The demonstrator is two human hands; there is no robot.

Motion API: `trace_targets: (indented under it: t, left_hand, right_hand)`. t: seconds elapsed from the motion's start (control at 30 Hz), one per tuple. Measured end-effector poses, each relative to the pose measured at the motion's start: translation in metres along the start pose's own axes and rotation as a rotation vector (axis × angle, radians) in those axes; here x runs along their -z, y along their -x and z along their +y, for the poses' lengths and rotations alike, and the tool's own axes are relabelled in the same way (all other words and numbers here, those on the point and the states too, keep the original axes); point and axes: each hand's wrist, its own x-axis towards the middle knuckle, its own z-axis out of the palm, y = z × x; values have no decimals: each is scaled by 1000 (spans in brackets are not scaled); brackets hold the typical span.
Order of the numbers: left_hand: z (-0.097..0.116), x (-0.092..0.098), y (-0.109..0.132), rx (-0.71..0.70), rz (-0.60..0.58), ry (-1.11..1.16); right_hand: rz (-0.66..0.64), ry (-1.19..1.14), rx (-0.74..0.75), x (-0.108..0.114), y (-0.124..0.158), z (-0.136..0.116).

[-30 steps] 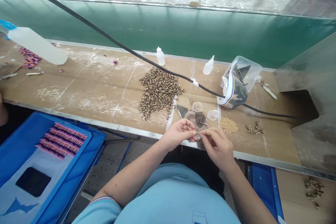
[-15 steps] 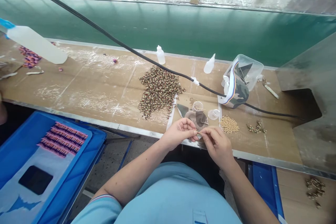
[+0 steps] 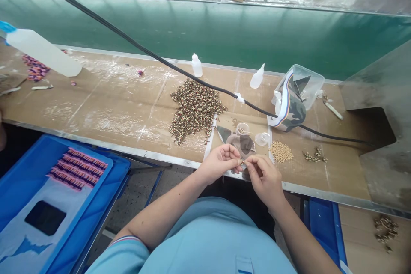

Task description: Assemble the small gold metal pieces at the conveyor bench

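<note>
My left hand (image 3: 223, 162) pinches a tiny brown-and-gold piece (image 3: 242, 162) between thumb and fingers, at the table's front edge. Fingertips of my right hand (image 3: 263, 175) are closed together right beside that piece; what they grip is too small to make out. Just beyond both hands lies a grey-brown cloth (image 3: 245, 144). A small clear cup (image 3: 242, 128) with thin sticks in it and a round clear lid (image 3: 262, 138) sit behind the cloth. Left of these spreads a pile of small dark-and-gold pieces (image 3: 195, 109). Tan beads (image 3: 281, 151) lie to the right.
A black cable (image 3: 144, 50) crosses over the table. Two white squeeze bottles (image 3: 197, 66) stand at the back. A clear tub (image 3: 313, 81) holds camouflage cloth (image 3: 293, 113). A large jug (image 3: 45, 53) is at left. A blue tray (image 3: 107, 167) holds a dark phone-like slab (image 3: 45, 218).
The whole view has shifted very slightly. Both hands keep nearly the same pinch around the small piece, with no clear movement of any object.
</note>
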Motion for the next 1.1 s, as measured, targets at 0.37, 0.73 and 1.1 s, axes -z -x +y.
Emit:
trace_targets:
  t: [0.37,0.73,1.1]
  left_hand:
    - [-7,0,0,-64,19,9]
    - [-14,-1,7,-194,50,-28]
    - [-27,1,6,-322,25,-67]
  right_hand:
    - [68,-58,-30,-1,3,2]
    - [120,-91,-30,-4,5,-6]
    - [171,107,208,-3,9,4]
